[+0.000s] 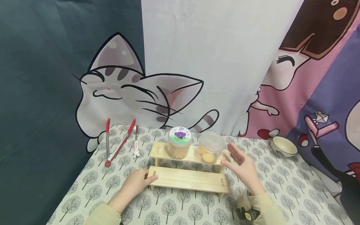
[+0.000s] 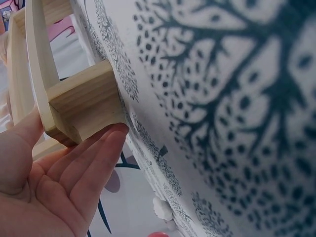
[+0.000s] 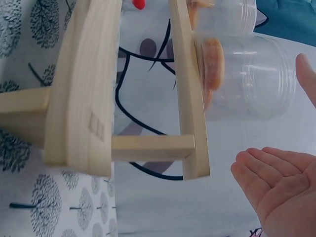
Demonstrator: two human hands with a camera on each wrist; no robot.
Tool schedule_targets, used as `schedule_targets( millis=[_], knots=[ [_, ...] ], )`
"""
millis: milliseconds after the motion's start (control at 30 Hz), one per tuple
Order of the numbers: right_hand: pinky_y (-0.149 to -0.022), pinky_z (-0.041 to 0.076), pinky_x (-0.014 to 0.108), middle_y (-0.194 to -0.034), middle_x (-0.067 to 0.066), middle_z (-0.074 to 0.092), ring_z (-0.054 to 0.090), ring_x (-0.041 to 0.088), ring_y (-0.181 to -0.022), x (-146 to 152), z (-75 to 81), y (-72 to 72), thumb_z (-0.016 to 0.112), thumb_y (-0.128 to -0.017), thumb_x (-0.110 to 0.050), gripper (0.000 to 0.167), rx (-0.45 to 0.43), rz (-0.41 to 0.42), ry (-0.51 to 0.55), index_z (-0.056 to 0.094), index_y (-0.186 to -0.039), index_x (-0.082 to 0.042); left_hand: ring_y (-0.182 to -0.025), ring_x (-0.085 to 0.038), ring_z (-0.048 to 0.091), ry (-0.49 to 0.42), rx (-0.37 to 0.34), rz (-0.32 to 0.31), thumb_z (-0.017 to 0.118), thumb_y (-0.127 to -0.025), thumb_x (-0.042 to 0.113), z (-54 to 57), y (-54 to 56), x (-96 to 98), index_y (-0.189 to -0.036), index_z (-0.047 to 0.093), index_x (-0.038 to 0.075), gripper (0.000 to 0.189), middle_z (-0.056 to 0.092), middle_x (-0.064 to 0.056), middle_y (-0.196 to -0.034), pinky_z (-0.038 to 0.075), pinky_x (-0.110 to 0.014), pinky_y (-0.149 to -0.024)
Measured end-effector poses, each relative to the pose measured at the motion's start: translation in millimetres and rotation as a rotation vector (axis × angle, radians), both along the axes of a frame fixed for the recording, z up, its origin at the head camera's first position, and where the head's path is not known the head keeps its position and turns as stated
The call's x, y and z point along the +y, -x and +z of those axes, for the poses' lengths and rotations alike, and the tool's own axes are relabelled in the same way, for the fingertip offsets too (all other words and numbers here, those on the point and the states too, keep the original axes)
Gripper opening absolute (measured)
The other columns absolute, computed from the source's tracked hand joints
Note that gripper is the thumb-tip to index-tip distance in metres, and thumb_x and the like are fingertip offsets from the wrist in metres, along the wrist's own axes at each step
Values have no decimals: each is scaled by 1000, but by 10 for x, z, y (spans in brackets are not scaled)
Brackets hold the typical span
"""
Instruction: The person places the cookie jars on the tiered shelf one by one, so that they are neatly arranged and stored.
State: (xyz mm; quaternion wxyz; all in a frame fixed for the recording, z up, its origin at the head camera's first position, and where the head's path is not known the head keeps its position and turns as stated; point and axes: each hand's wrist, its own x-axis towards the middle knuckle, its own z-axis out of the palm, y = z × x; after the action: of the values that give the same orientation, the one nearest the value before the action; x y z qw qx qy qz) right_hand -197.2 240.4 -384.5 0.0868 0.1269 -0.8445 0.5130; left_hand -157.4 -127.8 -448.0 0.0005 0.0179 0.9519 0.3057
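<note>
wooden shelf (image 1: 188, 180) on tree-print cloth (image 1: 174, 211), pinched at the lower step's (image 1: 177, 177) left end by left hand (image 1: 135, 182); right hand (image 1: 244, 168), fingers straight, thumb apart, just beside clear jar (image 1: 211, 148) set on the upper step (image 1: 193, 154) with printed-lid jar (image 1: 179, 143).

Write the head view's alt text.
A left hand grips the left end of a pale wooden two-tier shelf; the open right hand hovers beside a clear round plastic jar of yellow pieces on the upper tier. To that jar's left stands another clear jar with a purple-printed lid. Further left, red-and-silver tongs lie on white tree-print cloth.
</note>
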Motion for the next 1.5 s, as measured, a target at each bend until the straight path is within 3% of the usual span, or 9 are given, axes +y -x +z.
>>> schedule_targets(
  millis=[167, 433, 767, 1300, 1500],
  knots=[
    [-94, 36, 9, -144, 13, 43, 45, 19, -130, 59, -23, -70, 76, -82, -20, 75, -19, -21, -9, 37, -145, -8, -76, -25, 64, 2, -4, -1, 69, -82, 42, 10, -11, -6, -103, 71, 8, 40, 71, -12, -91, 51, -47, -74],
    [-95, 36, 9, -142, 21, 43, 45, -9, -120, 161, -95, -203, 75, -81, -11, 74, 20, 34, 3, 37, -144, -2, -73, -24, 63, 8, 18, -11, 69, -83, 41, 3, -5, 3, -101, 71, 8, 38, 71, -11, -87, 51, -46, -72],
    [-93, 36, 7, -142, 23, 43, 44, -15, -115, 328, -212, -348, 74, -83, -12, 73, -9, -19, -30, 36, -144, -1, -64, -14, 57, 6, 14, -21, 69, -83, 40, 33, -31, 14, -99, 71, 8, 36, 69, -5, -79, 50, -42, -68],
    [-91, 36, 5, -142, 24, 42, 43, -16, -116, 550, -324, -502, 72, -85, -15, 71, -43, -62, -69, 35, -145, -6, -65, -16, 58, 26, 27, -22, 69, -83, 42, 39, -30, 3, -97, 72, 10, 35, 68, -5, -79, 50, -41, -66],
    [-90, 39, 7, -147, 13, 40, 40, -19, -117, 650, -350, -586, 71, -86, -17, 74, -75, -65, -62, 31, -148, -13, -68, -18, 60, 23, 25, -21, 69, -83, 42, 56, -39, 3, -97, 72, 10, 35, 69, -7, -81, 50, -42, -67]
  ],
)
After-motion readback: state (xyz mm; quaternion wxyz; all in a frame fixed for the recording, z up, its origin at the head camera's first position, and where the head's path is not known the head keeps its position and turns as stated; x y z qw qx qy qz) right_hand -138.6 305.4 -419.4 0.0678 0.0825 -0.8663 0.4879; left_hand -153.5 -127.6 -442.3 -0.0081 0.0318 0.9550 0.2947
